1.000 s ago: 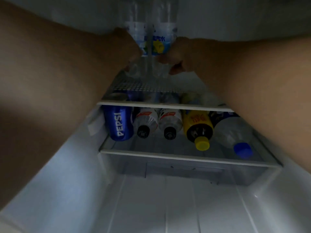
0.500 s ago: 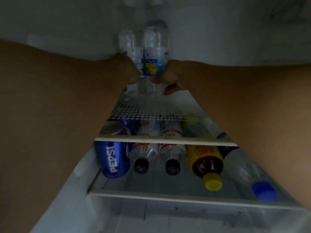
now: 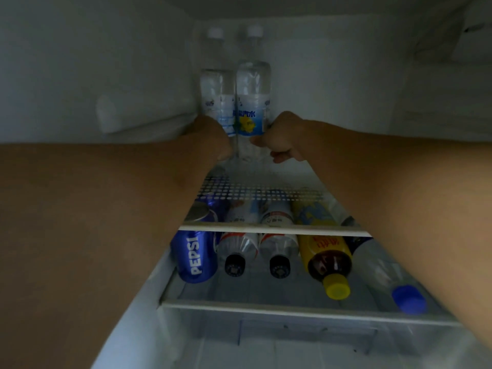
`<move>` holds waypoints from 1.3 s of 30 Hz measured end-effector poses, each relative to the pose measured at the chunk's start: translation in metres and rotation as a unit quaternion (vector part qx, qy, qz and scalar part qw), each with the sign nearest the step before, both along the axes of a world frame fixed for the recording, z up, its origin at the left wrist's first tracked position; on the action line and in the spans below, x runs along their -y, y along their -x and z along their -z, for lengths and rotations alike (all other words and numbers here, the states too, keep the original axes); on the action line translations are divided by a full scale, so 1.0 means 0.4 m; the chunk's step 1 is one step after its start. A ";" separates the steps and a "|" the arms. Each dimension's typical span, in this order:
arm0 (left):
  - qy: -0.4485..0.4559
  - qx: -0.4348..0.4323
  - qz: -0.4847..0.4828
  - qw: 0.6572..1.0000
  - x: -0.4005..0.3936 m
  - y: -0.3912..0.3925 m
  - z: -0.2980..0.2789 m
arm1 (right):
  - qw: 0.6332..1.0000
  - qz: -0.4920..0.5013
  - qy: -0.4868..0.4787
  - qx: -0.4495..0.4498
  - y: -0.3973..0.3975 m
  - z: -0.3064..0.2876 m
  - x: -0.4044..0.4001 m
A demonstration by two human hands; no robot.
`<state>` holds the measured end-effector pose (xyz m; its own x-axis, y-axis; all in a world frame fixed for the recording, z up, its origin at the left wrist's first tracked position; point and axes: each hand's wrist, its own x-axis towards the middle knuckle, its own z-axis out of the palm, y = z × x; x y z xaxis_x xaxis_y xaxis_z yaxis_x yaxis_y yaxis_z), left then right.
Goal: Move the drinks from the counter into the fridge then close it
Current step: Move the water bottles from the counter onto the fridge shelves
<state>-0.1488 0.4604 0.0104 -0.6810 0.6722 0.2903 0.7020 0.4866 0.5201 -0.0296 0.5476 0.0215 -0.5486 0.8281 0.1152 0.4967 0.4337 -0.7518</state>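
Two clear plastic water bottles with white caps stand upright and touching at the back of the fridge's upper glass shelf (image 3: 271, 230): the left bottle (image 3: 215, 89) and the right bottle (image 3: 253, 91), which carries a blue and yellow label. The left hand (image 3: 213, 141) grips the lower body of the left bottle, and the right hand (image 3: 279, 139) curls round the lower body of the right one. Full bottles like these are probably fairly heavy, with thin walls that give under a squeeze and may be slick, so a low hold around the labelled waist looks sensible. On the shelf below lie a blue Pepsi can (image 3: 194, 258), two small bottles with black caps (image 3: 255, 251), a yellow-capped tea bottle (image 3: 327, 259) and a blue-capped clear bottle (image 3: 394, 278), necks pointing outward.
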 end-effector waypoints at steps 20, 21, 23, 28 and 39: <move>-0.161 -0.009 -0.004 0.987 0.375 -0.253 0.037 | 0.985 0.113 -0.112 -0.067 -0.308 0.037 0.343; -0.153 -0.003 -0.009 0.988 0.416 -0.297 0.052 | 0.985 0.116 -0.099 -0.085 -0.353 0.054 0.392; -0.147 0.021 -0.011 0.989 0.507 -0.389 0.091 | 0.986 0.108 -0.067 -0.105 -0.449 0.088 0.498; -0.102 0.097 0.072 0.987 0.720 -0.579 0.164 | 0.990 0.090 0.000 -0.105 -0.702 0.126 0.726; 0.166 0.251 0.264 0.916 1.003 -0.802 0.296 | 0.962 0.212 0.159 -0.059 -1.238 0.344 1.035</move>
